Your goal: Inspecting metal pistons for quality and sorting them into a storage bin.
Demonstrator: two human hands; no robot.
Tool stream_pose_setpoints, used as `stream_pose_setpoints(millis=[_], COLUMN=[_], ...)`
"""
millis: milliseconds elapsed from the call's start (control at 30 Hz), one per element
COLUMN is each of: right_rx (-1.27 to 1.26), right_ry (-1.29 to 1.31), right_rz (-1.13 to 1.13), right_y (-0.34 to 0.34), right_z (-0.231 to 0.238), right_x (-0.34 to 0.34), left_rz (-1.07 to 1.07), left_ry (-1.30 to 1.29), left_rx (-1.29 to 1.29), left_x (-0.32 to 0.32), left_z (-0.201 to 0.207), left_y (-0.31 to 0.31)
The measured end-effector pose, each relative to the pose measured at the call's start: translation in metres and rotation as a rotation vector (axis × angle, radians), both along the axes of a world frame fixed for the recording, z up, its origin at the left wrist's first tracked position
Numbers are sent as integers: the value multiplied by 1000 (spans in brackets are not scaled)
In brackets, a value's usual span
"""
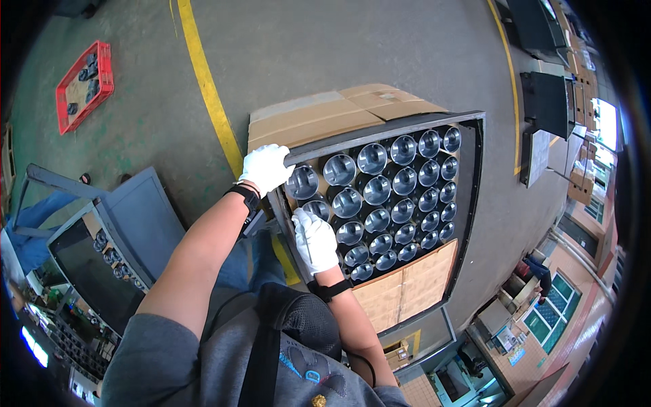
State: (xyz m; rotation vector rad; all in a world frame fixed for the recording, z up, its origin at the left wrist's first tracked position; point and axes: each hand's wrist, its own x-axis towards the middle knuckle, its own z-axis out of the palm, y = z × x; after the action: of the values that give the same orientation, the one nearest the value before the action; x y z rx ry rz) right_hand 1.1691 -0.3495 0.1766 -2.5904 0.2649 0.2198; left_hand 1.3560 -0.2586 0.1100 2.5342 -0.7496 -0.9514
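Observation:
Rows of dark, shiny, hollow metal cylinders (346, 203) stand upright in a black metal-framed cart (477, 176) in front of me. My left hand (266, 168), in a white glove, is closed round the frame at the cart's near left corner, beside the first cylinder (302, 182). My right hand (314, 239), also white-gloved, is closed at the near edge of the rows, against a cylinder (316, 208). Its fingertips are partly hidden, so what they hold does not show.
Cardboard (305, 121) lines the cart's far left side; a brown board (407, 278) lies at its right end. Another cart with cylinders (112, 256) and a person in blue are at left. A red crate (103, 69) sits on the floor beyond a yellow line (207, 85).

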Motion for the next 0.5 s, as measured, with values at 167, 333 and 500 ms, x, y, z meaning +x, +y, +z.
stream_pose_setpoints(millis=[167, 333, 500], right_rx=[183, 568, 267], right_ry=[133, 61, 65], right_rz=[-254, -329, -69], right_y=[-2, -7, -40], right_z=[4, -6, -20], right_x=[-2, -10, -14], left_rz=[0, 136, 470], left_ry=[4, -154, -39], left_rx=[31, -105, -54], left_x=[2, -6, -76], left_z=[6, 71, 100], left_y=[1, 40, 154])
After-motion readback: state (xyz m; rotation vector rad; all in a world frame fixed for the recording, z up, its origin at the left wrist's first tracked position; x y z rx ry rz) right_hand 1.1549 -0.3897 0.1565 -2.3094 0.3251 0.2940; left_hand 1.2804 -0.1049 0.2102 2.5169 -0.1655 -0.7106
